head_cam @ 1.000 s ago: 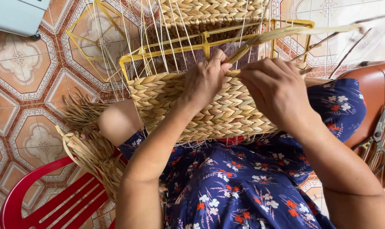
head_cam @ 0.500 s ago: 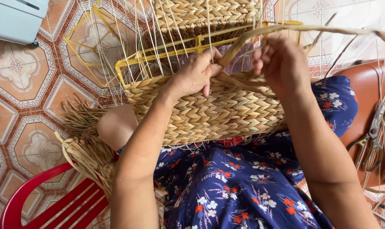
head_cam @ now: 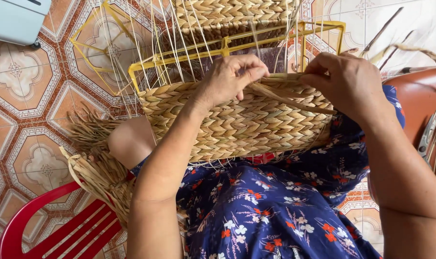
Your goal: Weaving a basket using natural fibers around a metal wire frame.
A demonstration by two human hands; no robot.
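Patterned floor tiles (head_cam: pixel 30 100) spread beneath a half-woven basket (head_cam: pixel 237 122) resting on the person's lap, its long axis running across from hand to hand. At its upper rim the left hand (head_cam: pixel 230 76) pinches a flat straw strand (head_cam: pixel 294 98), which slants from that grip down toward the right. Just beyond, the right hand (head_cam: pixel 350 84) closes on fibre at the same rim. Thin upright stakes (head_cam: pixel 179 43) and a yellow wire frame (head_cam: pixel 237 45) crowd the space above both grips; a red chair (head_cam: pixel 59 230) sits well below.
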